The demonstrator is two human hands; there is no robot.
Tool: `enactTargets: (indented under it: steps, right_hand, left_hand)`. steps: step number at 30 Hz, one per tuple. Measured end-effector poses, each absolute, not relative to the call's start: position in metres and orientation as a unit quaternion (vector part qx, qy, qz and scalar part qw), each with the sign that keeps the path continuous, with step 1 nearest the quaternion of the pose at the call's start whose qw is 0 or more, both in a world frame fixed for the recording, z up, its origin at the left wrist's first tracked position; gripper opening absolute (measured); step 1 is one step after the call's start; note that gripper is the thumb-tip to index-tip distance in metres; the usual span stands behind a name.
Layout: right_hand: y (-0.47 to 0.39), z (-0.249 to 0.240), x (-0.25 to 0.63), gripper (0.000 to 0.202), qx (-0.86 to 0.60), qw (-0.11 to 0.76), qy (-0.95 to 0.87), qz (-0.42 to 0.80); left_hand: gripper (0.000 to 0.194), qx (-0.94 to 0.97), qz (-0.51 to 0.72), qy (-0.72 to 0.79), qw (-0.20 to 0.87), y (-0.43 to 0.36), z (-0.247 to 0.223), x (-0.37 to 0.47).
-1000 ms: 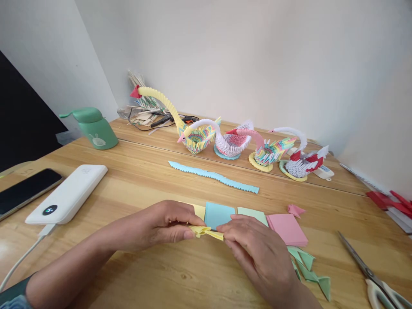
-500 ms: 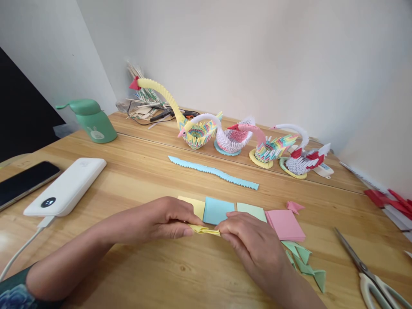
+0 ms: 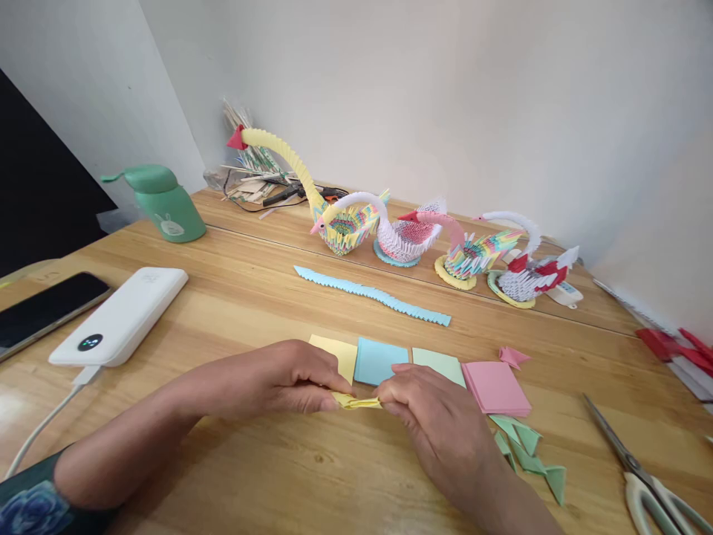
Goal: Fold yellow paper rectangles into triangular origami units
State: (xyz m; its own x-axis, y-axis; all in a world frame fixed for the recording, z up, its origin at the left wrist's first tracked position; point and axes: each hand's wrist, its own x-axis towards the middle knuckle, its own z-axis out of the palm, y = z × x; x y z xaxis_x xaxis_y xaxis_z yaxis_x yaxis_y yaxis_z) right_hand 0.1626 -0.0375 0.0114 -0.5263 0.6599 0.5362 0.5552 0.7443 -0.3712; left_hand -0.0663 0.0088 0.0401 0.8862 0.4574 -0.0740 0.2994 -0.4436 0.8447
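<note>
A small strip of folded yellow paper (image 3: 357, 402) spans the gap between my two hands, just above the table. My left hand (image 3: 290, 379) pinches its left end between thumb and fingers. The right end is gripped by my right hand (image 3: 440, 427), fingers curled. Behind them lie yellow paper sheets (image 3: 341, 353), partly covered by my left hand, then a blue stack (image 3: 382, 362), pale green sheets (image 3: 440, 362) and a pink stack (image 3: 497, 388). Folded green pieces (image 3: 529, 453) rest beside my right hand, and a folded pink piece (image 3: 513, 357) sits behind the pink stack.
A blue toothed paper strip (image 3: 373, 294) lies mid-table. Paper swans (image 3: 409, 238) stand along the back. Scissors (image 3: 629, 464) are at the right. On the left are a green bottle (image 3: 170, 208), a white power bank (image 3: 122, 316) with cable and a black phone (image 3: 50, 308).
The view has shifted slightly, so the table items appear a little to the right. Both hands keep nearly the same hold on the yellow paper.
</note>
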Motion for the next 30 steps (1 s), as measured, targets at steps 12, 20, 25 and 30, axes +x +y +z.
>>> enactTargets:
  steps: [12, 20, 25, 30]
  right_hand:
    - [-0.0402, 0.0121, 0.1666, 0.026, -0.338, 0.301, -0.891, 0.037]
    - [-0.0411, 0.0115, 0.1634, 0.023, -0.337, 0.314, -0.886, 0.054]
    - [-0.0417, 0.0143, 0.1626, 0.022, -0.347, 0.307, -0.885, 0.049]
    - [-0.0406, 0.0185, 0.1603, 0.018, -0.343, 0.321, -0.881, 0.051]
  left_hand:
    - [0.027, 0.844, 0.085, 0.233, 0.475, 0.0116, 0.0389, -0.0681]
    - [0.027, 0.842, 0.086, 0.235, 0.477, 0.0101, 0.0395, -0.0682]
    - [0.027, 0.843, 0.080, 0.238, 0.476, 0.0100, 0.0394, -0.0686]
    - [0.029, 0.840, 0.074, 0.236, 0.483, 0.0113, 0.0378, -0.0700]
